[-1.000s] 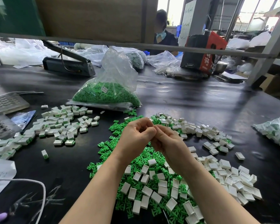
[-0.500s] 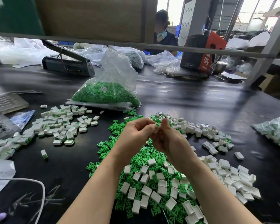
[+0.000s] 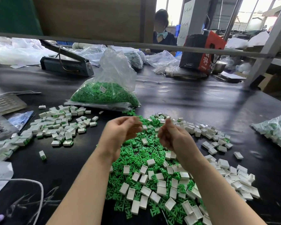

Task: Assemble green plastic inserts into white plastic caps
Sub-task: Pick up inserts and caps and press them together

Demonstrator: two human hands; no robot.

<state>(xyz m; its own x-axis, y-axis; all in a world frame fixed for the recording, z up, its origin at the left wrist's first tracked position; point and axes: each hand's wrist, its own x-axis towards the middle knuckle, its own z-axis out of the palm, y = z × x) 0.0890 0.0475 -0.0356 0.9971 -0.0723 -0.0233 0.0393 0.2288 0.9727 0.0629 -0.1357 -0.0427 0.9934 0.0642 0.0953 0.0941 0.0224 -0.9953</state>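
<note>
Hands (image 3: 122, 132) (image 3: 172, 138) apart; held part's orientation blurred

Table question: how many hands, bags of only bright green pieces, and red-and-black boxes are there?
Bare hands: 2, the left hand and the right hand
Clear plastic bag of bright green inserts: 1
Red-and-black cardboard box: 1
Total: 4

Both grips hang apart above the loose inserts (image 3: 136, 153) on the counter (image 3: 201, 108); finished caps (image 3: 58, 127) lie left, the bag (image 3: 107, 95) beyond, empty caps (image 3: 209, 135) right.
</note>
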